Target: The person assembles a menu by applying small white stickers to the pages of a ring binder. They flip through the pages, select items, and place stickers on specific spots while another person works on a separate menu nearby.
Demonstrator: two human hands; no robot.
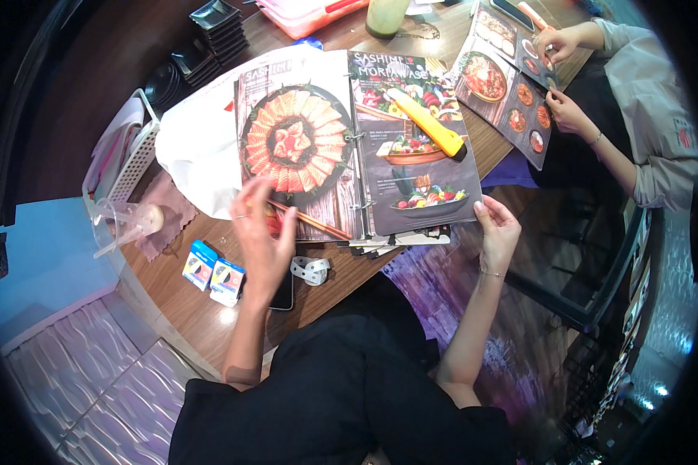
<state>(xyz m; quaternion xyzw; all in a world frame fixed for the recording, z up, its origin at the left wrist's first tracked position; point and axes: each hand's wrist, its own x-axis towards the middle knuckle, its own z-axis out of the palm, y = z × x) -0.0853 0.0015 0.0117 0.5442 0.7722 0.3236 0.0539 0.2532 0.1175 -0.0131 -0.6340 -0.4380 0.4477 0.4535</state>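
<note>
An open ring-bound menu (297,198) with food photos lies before me, its loose pages joined by metal rings. My left hand (262,236) is over the lower part of its left page, fingers apart and holding nothing. At the lower right corner of the right-hand page (426,218), my right hand (496,232) pinches the edge between thumb and fingers. A yellow utility knife (430,128) rests slantwise across the upper part of that page. More page edges stick out beneath the menu.
Two small blue-and-white boxes (226,280), a curled white strip (310,270) and a dark phone (282,294) are near me. A clear cup (128,221) and a white basket (134,147) stand left. At right, a person's hands (570,112) hold another menu (504,85). Black dishes (219,31) are stacked behind.
</note>
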